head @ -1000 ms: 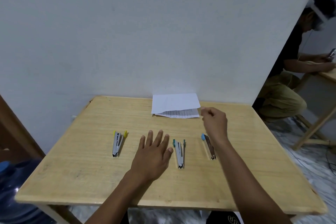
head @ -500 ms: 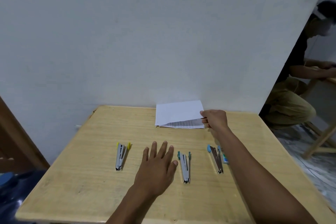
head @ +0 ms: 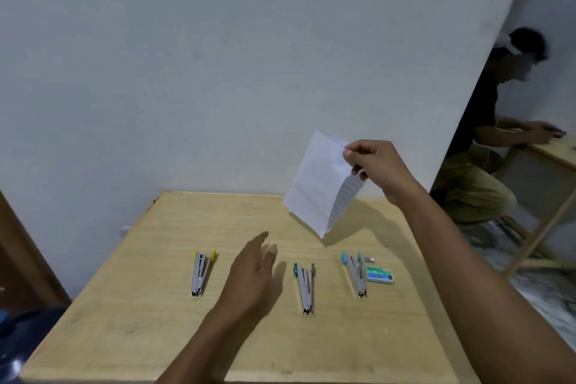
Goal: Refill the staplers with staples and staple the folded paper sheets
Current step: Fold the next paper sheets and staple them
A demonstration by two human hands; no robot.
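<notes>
The folded paper [head: 318, 187] has left the far edge of the table [head: 149, 315], where it lay half a second ago, and now hangs in the air beyond the teal stapler [head: 304, 287], pinched at its upper corner by the right hand [head: 375, 167]. Its leaves gape apart. Judging by this, it is being brought forward for stapling. The left hand [head: 252, 274] hovers spread and empty just left of the teal stapler. The yellow stapler [head: 201, 273] lies farther left, the blue stapler [head: 355, 274] to the right, with the staple box [head: 379, 274] beside it. All three staplers lie opened; whether they hold staples cannot be made out.
</notes>
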